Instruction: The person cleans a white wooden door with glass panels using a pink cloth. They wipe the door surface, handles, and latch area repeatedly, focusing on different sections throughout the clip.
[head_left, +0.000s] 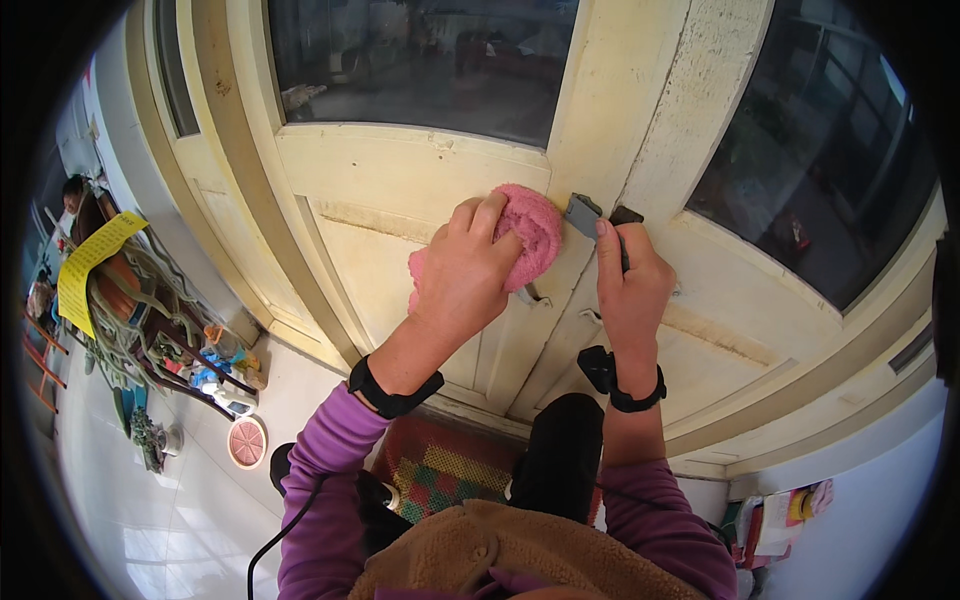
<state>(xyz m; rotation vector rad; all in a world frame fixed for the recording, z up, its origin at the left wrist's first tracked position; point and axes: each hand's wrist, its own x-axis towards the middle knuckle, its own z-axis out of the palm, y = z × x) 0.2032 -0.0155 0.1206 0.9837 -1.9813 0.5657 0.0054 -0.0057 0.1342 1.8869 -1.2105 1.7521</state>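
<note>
A bunched pink terry cloth is gripped in my left hand, in front of the left leaf of the cream-painted double door. My right hand holds a scraper with a flat grey blade, its tip pointing up and left near the seam between the leaves. A small dark piece shows just above my right fingers; whether it belongs to the scraper or the door I cannot tell. Below the cloth, a metal door handle is partly covered. Brownish stains run along the panel moulding.
Dark glass panes fill the upper door. A woven mat lies underfoot. To the left stand a potted plant with a yellow sheet bearing writing, several bottles, and a round pink-and-white basket. Stacked items sit at lower right.
</note>
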